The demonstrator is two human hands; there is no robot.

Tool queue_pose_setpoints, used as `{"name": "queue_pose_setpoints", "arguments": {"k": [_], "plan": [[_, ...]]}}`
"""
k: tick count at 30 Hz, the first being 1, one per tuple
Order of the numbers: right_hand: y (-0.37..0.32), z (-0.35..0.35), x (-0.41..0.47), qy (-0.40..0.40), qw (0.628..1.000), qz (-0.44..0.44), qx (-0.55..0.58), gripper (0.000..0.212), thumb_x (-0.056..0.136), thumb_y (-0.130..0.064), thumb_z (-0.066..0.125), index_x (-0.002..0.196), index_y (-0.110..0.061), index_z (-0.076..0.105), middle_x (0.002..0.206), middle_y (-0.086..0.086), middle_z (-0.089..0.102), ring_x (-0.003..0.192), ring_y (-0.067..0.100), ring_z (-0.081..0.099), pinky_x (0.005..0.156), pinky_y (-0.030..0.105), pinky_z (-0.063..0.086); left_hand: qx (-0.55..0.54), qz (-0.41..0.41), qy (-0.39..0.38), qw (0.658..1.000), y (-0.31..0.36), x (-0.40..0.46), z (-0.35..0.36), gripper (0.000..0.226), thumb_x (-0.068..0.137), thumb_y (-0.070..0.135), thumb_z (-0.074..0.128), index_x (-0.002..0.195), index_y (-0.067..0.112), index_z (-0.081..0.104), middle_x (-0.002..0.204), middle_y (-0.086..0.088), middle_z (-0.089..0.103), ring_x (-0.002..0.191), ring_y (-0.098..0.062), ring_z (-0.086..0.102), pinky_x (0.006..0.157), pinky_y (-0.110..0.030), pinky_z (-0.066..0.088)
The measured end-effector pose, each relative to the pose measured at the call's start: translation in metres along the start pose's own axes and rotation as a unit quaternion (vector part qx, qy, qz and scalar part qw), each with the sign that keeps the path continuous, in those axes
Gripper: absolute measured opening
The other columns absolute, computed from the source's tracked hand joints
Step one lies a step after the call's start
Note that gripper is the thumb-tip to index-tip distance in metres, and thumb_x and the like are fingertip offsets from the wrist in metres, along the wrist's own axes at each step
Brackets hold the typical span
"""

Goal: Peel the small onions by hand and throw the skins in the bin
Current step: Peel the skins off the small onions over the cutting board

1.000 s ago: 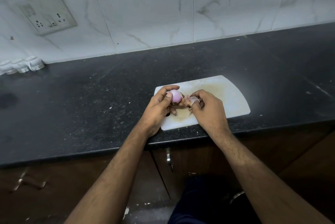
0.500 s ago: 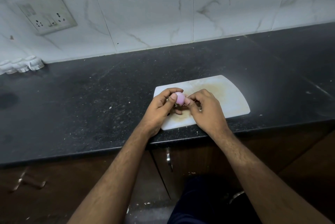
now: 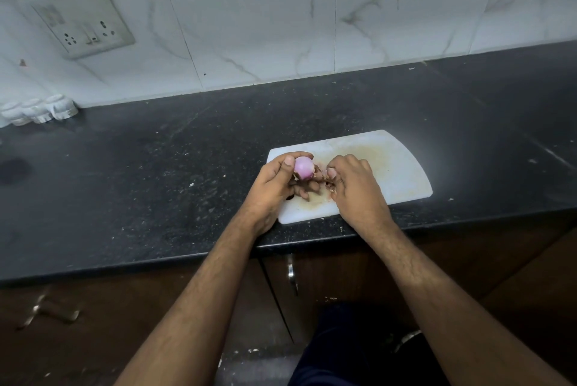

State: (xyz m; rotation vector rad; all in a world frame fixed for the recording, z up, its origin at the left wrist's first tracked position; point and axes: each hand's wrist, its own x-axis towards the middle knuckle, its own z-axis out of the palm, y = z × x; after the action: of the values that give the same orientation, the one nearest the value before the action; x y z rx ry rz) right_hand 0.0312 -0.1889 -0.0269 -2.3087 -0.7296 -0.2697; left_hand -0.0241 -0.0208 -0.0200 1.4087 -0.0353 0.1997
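Note:
A small pink onion, its top peeled and glossy, sits between the thumb and fingers of my left hand over the white cutting board. My right hand is close beside it on the right, fingers curled and pinching brownish onion skin that still hangs at the onion's side. More skin scraps lie under the right hand's fingers on the board. No bin is in view.
The board lies near the front edge of a black stone counter. White small containers stand at the far left by the tiled wall, under a socket plate. Brown cabinet doors with metal handles are below.
The hands came together on the onion half a second ago; now the right hand has pulled a little to the right with skin, baring more of the onion.

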Motion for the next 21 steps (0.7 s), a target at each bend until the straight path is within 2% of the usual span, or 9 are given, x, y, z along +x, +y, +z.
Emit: {"name": "queue_pose_setpoints", "arguments": {"k": [3, 6, 7, 11, 13, 16, 18, 21], "plan": [[0.0005, -0.0007, 0.0, 0.03, 0.998, 0.038, 0.038, 0.015, 0.102, -0.013, 0.054, 0.106, -0.02, 0.067, 0.097, -0.009, 0.053, 0.098, 0.014, 0.047, 0.07, 0.013, 0.033, 0.013, 0.006, -0.003, 1.0, -0.0006, 0.0006, 0.0001, 0.043, 0.112, 0.027, 0.037, 0.128, -0.007, 0.059, 0.088, -0.016, 0.073, 0.076, -0.025, 0.071, 0.06, -0.029, 0.055], [-0.0015, -0.0022, -0.0007, 0.036, 0.996, 0.038, 0.069, 0.022, 0.101, -0.012, 0.057, 0.116, -0.018, 0.072, 0.105, -0.007, 0.058, 0.101, 0.012, 0.054, 0.082, 0.019, 0.043, 0.038, 0.018, 0.001, 0.999, -0.0003, 0.0006, 0.0003, 0.041, 0.112, 0.029, 0.038, 0.134, 0.0, 0.057, 0.088, -0.011, 0.074, 0.073, -0.023, 0.069, 0.056, -0.027, 0.05], [-0.0024, -0.0029, -0.0013, 0.04, 0.995, 0.04, 0.081, 0.021, 0.099, -0.011, 0.06, 0.116, -0.018, 0.071, 0.107, -0.006, 0.057, 0.098, 0.01, 0.056, 0.082, 0.019, 0.047, 0.049, 0.023, 0.005, 0.999, -0.0005, 0.0008, 0.0005, 0.039, 0.112, 0.029, 0.039, 0.135, 0.004, 0.058, 0.088, -0.01, 0.073, 0.072, -0.022, 0.067, 0.055, -0.026, 0.047], [-0.0043, -0.005, -0.0043, 0.076, 0.991, 0.046, 0.103, 0.015, 0.093, -0.007, 0.068, 0.101, -0.02, 0.065, 0.093, -0.01, 0.058, 0.08, 0.0, 0.056, 0.066, 0.009, 0.043, 0.07, 0.035, 0.019, 0.997, -0.0007, 0.0001, 0.0015, 0.037, 0.112, 0.027, 0.041, 0.131, 0.004, 0.063, 0.086, -0.003, 0.071, 0.065, -0.013, 0.059, 0.052, -0.022, 0.043], [-0.0044, -0.0059, -0.0053, 0.082, 0.988, 0.048, 0.118, 0.011, 0.095, -0.009, 0.066, 0.099, -0.019, 0.063, 0.089, -0.009, 0.062, 0.076, -0.001, 0.058, 0.06, 0.007, 0.044, 0.066, 0.034, 0.017, 0.997, 0.0003, -0.0005, 0.0016, 0.034, 0.111, 0.027, 0.045, 0.128, 0.004, 0.063, 0.09, -0.007, 0.072, 0.068, -0.017, 0.061, 0.053, -0.023, 0.045], [-0.0027, -0.0046, -0.0048, 0.06, 0.992, 0.052, 0.096, 0.012, 0.101, -0.012, 0.057, 0.104, -0.024, 0.06, 0.088, -0.004, 0.065, 0.077, 0.004, 0.06, 0.055, 0.009, 0.041, 0.051, 0.038, 0.007, 0.998, 0.0011, -0.0016, 0.001, 0.027, 0.104, 0.024, 0.058, 0.124, 0.005, 0.06, 0.105, -0.019, 0.07, 0.081, -0.025, 0.07, 0.06, -0.028, 0.055], [-0.0003, -0.0023, -0.0046, 0.048, 0.994, 0.048, 0.082, 0.015, 0.103, -0.014, 0.052, 0.107, -0.027, 0.058, 0.093, -0.003, 0.066, 0.081, 0.006, 0.061, 0.059, 0.01, 0.039, 0.048, 0.038, 0.009, 0.998, 0.0012, -0.0021, 0.0012, 0.027, 0.1, 0.019, 0.065, 0.12, 0.005, 0.055, 0.116, -0.024, 0.066, 0.091, -0.027, 0.073, 0.069, -0.033, 0.061], [-0.0002, -0.0022, -0.0055, 0.06, 0.992, 0.031, 0.111, 0.012, 0.104, -0.024, 0.051, 0.111, -0.026, 0.061, 0.096, -0.007, 0.068, 0.087, 0.008, 0.063, 0.069, 0.023, 0.052, 0.034, 0.026, 0.013, 0.999, 0.0016, -0.0024, 0.0011, 0.025, 0.1, 0.009, 0.065, 0.119, 0.006, 0.049, 0.117, -0.016, 0.068, 0.096, -0.026, 0.075, 0.083, -0.039, 0.064]]}}
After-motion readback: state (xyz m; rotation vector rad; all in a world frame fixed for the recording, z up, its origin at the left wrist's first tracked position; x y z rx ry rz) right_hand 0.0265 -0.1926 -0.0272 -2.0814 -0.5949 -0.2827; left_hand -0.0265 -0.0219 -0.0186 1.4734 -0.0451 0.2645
